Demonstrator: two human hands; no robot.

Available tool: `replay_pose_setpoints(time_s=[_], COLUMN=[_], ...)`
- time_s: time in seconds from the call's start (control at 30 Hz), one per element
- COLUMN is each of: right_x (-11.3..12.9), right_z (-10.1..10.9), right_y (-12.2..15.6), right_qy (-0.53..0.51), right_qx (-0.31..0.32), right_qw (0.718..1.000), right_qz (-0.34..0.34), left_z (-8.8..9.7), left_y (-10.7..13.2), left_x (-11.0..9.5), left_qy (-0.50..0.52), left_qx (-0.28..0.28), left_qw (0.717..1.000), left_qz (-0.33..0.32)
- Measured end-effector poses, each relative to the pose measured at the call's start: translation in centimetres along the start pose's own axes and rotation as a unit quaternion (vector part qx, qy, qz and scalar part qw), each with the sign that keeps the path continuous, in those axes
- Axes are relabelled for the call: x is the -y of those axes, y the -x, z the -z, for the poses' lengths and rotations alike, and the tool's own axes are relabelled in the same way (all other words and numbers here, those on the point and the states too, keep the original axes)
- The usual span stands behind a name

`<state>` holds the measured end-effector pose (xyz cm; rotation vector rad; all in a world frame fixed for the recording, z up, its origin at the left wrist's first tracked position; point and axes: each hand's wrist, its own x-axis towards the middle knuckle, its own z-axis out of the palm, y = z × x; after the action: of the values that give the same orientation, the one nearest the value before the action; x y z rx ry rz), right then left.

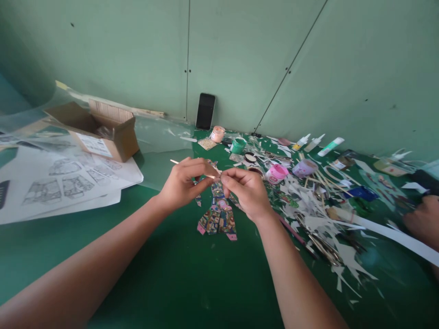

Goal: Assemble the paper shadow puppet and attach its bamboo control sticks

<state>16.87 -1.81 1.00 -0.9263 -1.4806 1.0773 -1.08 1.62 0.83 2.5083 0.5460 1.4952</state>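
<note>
At the middle of a green tabletop [212, 283], seen from the wearer's head, two bare hands meet over a patterned figure [218, 219]. The left hand [188, 181] holds a thin pale stick [174, 161] in a narrow pinch; one end pokes out beyond the knuckles, the other points at the right hand [245, 189]. That hand's thumb and forefinger are pinched together beside the stick's tip; whether they hold anything is too small to tell.

The figure lies beneath the hands, its upper part partly hidden by them, its flared lower part and pink feet in view. From those feet, the green surface runs between the forearms to the bottom edge of the view, the widest room for moving.

On the left, printed sheets [116, 176] and an open cardboard box [126, 142] border the space, the sheets' corner ending short of the left hand. Behind, a phone [206, 111] leans against a pale green wall [137, 45]. On the right, room is tight: a pink jar [277, 173], white paper scraps [346, 253] and metal tools [322, 246] crowd close to the right forearm. At the far right edge, another person's hand [423, 219] is near a long white strip [394, 236].
</note>
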Motion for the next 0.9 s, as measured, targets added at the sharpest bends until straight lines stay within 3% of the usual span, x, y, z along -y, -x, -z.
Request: replay_pose_setpoints(time_s=[0.57, 0.9], right_x=[-0.30, -0.12], right_z=[-0.31, -0.36], right_y=[-0.10, 0.04], right_qy=[-0.002, -0.015], right_qx=[0.000, -0.009], right_qw=[1.000, 1.000], right_qz=[-0.004, -0.020], left_z=[-0.12, -0.09], left_y=[0.14, 0.35], left_x=[0.07, -0.24], left_qy=[-0.011, -0.047], left_qx=[-0.006, 0.011], left_qw=[1.000, 0.998], left_qz=[-0.007, 0.031])
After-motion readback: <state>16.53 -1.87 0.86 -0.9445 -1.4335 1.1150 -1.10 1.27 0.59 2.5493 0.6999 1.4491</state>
